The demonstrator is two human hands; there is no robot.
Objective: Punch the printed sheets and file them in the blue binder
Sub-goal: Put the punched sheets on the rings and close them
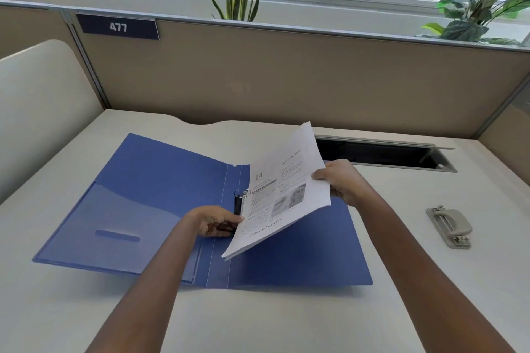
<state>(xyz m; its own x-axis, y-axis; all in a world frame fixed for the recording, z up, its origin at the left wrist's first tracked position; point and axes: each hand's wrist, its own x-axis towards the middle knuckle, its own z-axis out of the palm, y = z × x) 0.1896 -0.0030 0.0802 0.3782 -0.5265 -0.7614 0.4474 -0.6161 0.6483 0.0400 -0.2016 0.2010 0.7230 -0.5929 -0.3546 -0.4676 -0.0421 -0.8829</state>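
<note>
Our desk point(286, 324) spreads pale under us, and on it the blue binder point(149, 203) lies open and flat. We hold the printed sheets point(286, 189) tilted above its right half, their left edge at the metal ring clip point(243, 198) by the spine. Our right hand point(341, 180) pinches their right edge; our left hand point(215, 221) grips their lower left edge. Well apart to the right sits the grey hole punch point(450, 226)
</note>
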